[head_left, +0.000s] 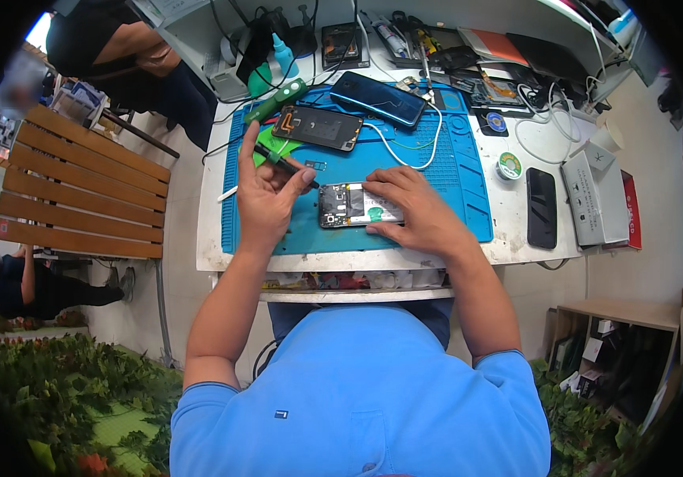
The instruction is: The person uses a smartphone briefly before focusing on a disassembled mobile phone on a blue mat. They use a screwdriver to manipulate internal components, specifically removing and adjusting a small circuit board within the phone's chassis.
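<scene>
On the blue work mat (465, 203) lies an opened phone (340, 205), its circuit board and battery exposed. My right hand (421, 213) grips its right end, fingers at the far edge and thumb at the near one. A dark screwdriver (276, 159) with a green part is held in my left hand (266, 205), index finger raised. Its tip points down at the board's upper left corner; whether it touches cannot be made out. Just beyond the hands is a black phone back panel (318, 127) with an orange flex strip.
A blue phone (377, 99) and a green-handled tool (278, 99) lie on the mat's far side. To the right are a small round tin (508, 165), a black phone (541, 208) and a white box (592, 195). A white cable (437, 135) loops across the mat.
</scene>
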Demonstrator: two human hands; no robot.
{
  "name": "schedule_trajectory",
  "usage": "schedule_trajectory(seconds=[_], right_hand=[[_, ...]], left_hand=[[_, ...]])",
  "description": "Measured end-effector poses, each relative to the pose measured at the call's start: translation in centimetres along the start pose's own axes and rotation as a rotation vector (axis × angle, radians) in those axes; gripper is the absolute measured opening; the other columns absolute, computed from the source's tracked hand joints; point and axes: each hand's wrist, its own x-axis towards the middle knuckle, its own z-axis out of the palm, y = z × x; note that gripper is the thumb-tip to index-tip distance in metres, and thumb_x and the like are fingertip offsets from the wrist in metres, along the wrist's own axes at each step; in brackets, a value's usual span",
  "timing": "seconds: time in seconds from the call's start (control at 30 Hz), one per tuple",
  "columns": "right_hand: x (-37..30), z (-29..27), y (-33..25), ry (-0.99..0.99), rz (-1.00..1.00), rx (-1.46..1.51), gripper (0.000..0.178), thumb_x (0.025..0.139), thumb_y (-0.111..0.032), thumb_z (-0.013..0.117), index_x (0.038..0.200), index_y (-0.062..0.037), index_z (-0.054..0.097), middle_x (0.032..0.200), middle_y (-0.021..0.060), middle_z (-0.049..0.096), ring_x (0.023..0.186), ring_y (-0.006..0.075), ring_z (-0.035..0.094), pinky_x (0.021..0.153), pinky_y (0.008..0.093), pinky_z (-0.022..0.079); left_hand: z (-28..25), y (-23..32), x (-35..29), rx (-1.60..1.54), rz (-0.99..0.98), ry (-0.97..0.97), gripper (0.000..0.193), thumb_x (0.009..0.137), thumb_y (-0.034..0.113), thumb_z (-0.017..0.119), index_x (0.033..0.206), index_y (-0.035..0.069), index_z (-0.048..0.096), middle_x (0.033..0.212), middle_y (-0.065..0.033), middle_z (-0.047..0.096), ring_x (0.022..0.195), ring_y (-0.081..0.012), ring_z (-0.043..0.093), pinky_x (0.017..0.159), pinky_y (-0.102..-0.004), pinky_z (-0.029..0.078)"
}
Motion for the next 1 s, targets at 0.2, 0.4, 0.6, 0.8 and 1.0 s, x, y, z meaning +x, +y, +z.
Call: schedule_trajectory(seconds=[0.2,0.4,0.6,0.8,1.0], right_hand=[[0.2,-0.2,0.1,0.006,-0.035,0.014,0.067,0.084,-0.022,0.094,0.145,-0.0025,0.072,0.149,0.0168,0.068,0.14,0.0378,0.059,0.125,0.0501,0.046],[0.1,-0.1,0.1,0.047,-0.049,0.036,0.062,0.081,-0.019,0.095,0.136,0.0008,0.075,0.142,0.017,0.07,0.134,0.0371,0.061,0.12,0.0482,0.05],[0.1,-0.5,0.1,0.064,-0.047,0.055,0.06,0.078,-0.016,0.094,0.133,0.0013,0.076,0.139,0.0173,0.071,0.131,0.0375,0.063,0.118,0.0479,0.052],[0.1,-0.6,0.0,0.054,-0.021,0.046,0.06,0.079,-0.017,0.094,0.133,0.0009,0.076,0.139,0.0174,0.071,0.132,0.037,0.063,0.118,0.0481,0.052],[0.1,-0.6,-0.1,0.047,-0.01,0.043,0.06,0.079,-0.018,0.094,0.134,0.0007,0.076,0.14,0.0174,0.071,0.134,0.0368,0.063,0.119,0.0483,0.052]], left_hand=[[-0.5,-1.4,-1.8,-0.072,-0.04,0.119,0.104,0.105,-0.001,0.08,0.181,0.01,0.01,0.111,-0.0134,0.077,0.096,-0.015,0.077,0.086,-0.0311,0.067],[-1.2,-1.7,-1.8,-0.039,-0.046,0.076,0.104,0.107,-0.001,0.077,0.182,0.011,0.006,0.114,-0.0139,0.075,0.096,-0.0158,0.077,0.086,-0.0323,0.067],[-0.6,-1.3,-2.1,-0.059,-0.093,0.047,0.103,0.107,-0.003,0.075,0.182,0.012,0.005,0.116,-0.015,0.074,0.099,-0.018,0.077,0.087,-0.0336,0.068],[-0.5,-1.5,-2.1,-0.021,-0.071,0.028,0.102,0.107,-0.005,0.073,0.182,0.012,0.006,0.116,-0.0146,0.072,0.1,-0.0196,0.078,0.089,-0.0347,0.069],[-0.9,-1.9,-2.1,-0.032,-0.068,0.026,0.1,0.108,-0.001,0.074,0.182,0.013,0.008,0.119,-0.0146,0.072,0.102,-0.021,0.079,0.09,-0.0358,0.068]])
